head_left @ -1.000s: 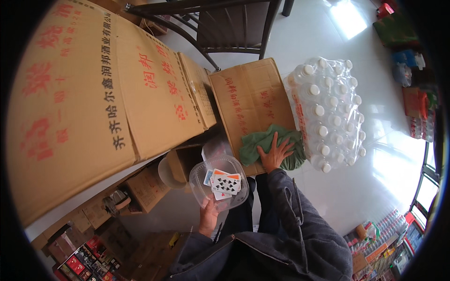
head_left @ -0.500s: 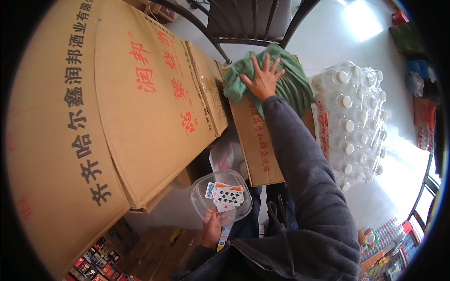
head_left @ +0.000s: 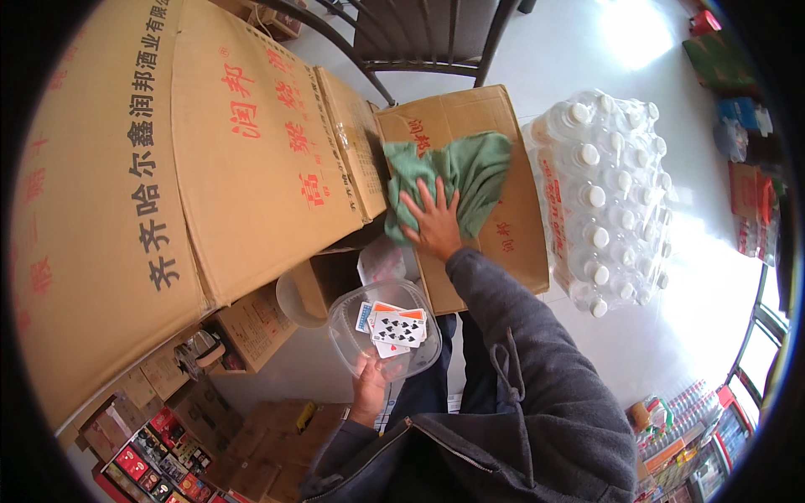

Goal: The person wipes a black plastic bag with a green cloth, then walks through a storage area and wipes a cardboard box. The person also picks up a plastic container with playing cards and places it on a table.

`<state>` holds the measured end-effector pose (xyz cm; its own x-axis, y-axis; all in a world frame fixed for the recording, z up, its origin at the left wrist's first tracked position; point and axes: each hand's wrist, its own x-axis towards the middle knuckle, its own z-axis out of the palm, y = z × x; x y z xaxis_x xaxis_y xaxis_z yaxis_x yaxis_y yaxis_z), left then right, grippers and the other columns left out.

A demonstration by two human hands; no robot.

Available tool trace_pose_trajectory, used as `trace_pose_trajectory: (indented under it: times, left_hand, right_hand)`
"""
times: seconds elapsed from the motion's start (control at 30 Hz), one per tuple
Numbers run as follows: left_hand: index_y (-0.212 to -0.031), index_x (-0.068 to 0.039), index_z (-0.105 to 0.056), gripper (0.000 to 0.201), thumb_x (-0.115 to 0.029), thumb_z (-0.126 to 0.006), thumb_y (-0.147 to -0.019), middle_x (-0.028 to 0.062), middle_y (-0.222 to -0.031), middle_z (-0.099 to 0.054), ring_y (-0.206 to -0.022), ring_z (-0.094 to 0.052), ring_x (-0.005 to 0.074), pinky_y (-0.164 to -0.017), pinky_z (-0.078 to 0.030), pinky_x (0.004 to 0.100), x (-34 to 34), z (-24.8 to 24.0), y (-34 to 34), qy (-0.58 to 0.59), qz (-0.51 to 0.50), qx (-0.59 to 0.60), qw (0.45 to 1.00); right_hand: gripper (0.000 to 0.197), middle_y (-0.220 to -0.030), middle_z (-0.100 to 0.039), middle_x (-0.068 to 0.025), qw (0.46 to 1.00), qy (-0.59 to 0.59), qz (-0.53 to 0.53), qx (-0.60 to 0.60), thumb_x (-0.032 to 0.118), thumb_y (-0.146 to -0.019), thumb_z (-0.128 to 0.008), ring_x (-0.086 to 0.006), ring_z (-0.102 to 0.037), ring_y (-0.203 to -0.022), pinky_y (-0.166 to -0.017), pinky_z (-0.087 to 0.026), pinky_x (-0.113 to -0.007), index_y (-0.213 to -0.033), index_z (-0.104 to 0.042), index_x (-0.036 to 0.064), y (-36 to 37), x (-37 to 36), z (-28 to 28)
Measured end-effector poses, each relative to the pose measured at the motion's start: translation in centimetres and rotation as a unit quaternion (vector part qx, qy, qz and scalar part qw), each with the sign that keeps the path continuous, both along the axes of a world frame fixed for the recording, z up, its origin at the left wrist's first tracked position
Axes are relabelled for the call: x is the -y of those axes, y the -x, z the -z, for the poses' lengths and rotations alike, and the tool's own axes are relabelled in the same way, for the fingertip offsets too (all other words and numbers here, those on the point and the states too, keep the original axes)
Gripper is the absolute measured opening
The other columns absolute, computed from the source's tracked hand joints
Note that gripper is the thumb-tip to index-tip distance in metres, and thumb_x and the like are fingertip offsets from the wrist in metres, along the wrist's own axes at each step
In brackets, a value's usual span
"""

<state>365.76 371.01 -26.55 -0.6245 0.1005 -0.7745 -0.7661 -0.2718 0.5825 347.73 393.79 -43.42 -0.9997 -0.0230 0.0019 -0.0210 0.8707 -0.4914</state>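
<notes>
My left hand grips the near rim of a clear plastic container, low in front of me. Several playing cards lie loosely piled inside it, a black spade card on top. Farther forward, my right hand lies flat with fingers spread on a crumpled green cloth. Under the cloth is the top of a brown cardboard box, partly covered by it. The palm's underside is hidden.
Large cardboard cartons rise on the left. A shrink-wrapped pack of clear bottles stands right of the box, and a dark metal-framed chair beyond it. A whitish bin sits left of the container.
My right hand has drawn back toward me and left, dragging the cloth, so the box's far end is now uncovered. The left hand keeps hold of the container.
</notes>
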Motion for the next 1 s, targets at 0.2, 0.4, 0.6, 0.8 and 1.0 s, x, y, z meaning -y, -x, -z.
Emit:
trace_pose_trajectory:
  times: [0.2, 0.4, 0.6, 0.8, 1.0]
  left_hand:
    - [-0.122, -0.008, -0.041, 0.051, -0.041, -0.054, -0.085, 0.0110, -0.121, -0.051, -0.111, -0.050, 0.0256, -0.090, -0.044, 0.0427, -0.5, -1.1, 0.6, 0.000, 0.008, -0.015, 1.000]
    - [-0.122, -0.007, -0.041, 0.051, -0.041, -0.054, -0.086, 0.0111, -0.120, -0.051, -0.110, -0.050, 0.0254, -0.090, -0.044, 0.0417, -0.7, -1.5, 0.6, -0.005, 0.016, -0.018, 1.000]
    - [-0.124, -0.005, -0.039, 0.052, -0.040, -0.052, -0.087, 0.0109, -0.121, -0.050, -0.110, -0.049, 0.0238, -0.090, -0.044, 0.0410, -0.2, -1.2, 0.3, -0.015, -0.003, -0.020, 1.000]
    - [-0.125, -0.008, -0.039, 0.058, -0.046, -0.053, -0.084, 0.0104, -0.125, -0.047, -0.111, -0.047, 0.0243, -0.091, -0.040, 0.0413, 0.4, -0.4, -0.5, 0.016, -0.021, 0.007, 1.000]
    - [-0.121, -0.005, -0.041, 0.037, -0.029, -0.043, -0.093, 0.0094, -0.118, -0.051, -0.106, -0.050, 0.0221, -0.089, -0.045, 0.0417, -0.2, 0.1, -1.7, 0.037, -0.075, 0.022, 0.996]
  right_hand:
    - [0.062, -0.146, -0.020, -0.0094, 0.991, -0.012, -0.078, 0.105, 0.043, -0.080, -0.057, -0.0420, -0.014, -0.132, -0.098, -0.019, -0.067, -0.136, -0.035, 0.0290, -12.5, -1.7, -1.7]
    - [0.064, -0.143, -0.025, -0.0103, 0.978, -0.030, 0.058, 0.199, 0.042, -0.076, -0.062, -0.0426, -0.021, -0.128, -0.099, -0.021, -0.063, -0.134, -0.038, 0.0313, -20.8, -6.0, -2.5]
    - [0.065, -0.139, -0.024, -0.0232, 0.960, -0.067, 0.211, 0.170, 0.039, -0.080, -0.059, -0.0504, -0.026, -0.122, -0.095, -0.026, -0.062, -0.138, -0.032, 0.0238, -16.1, -7.2, -0.7]
    - [0.067, -0.140, -0.024, -0.0231, 0.963, -0.099, 0.251, 0.020, 0.048, -0.080, -0.056, -0.0503, -0.025, -0.123, -0.093, -0.027, -0.064, -0.137, -0.034, 0.0225, -0.6, -10.2, 1.7]
    - [0.069, -0.141, -0.026, -0.0187, 0.966, -0.103, 0.232, -0.055, 0.054, -0.077, -0.056, -0.0489, -0.013, -0.130, -0.095, -0.016, -0.070, -0.136, -0.036, 0.0231, 12.1, -7.0, 1.6]
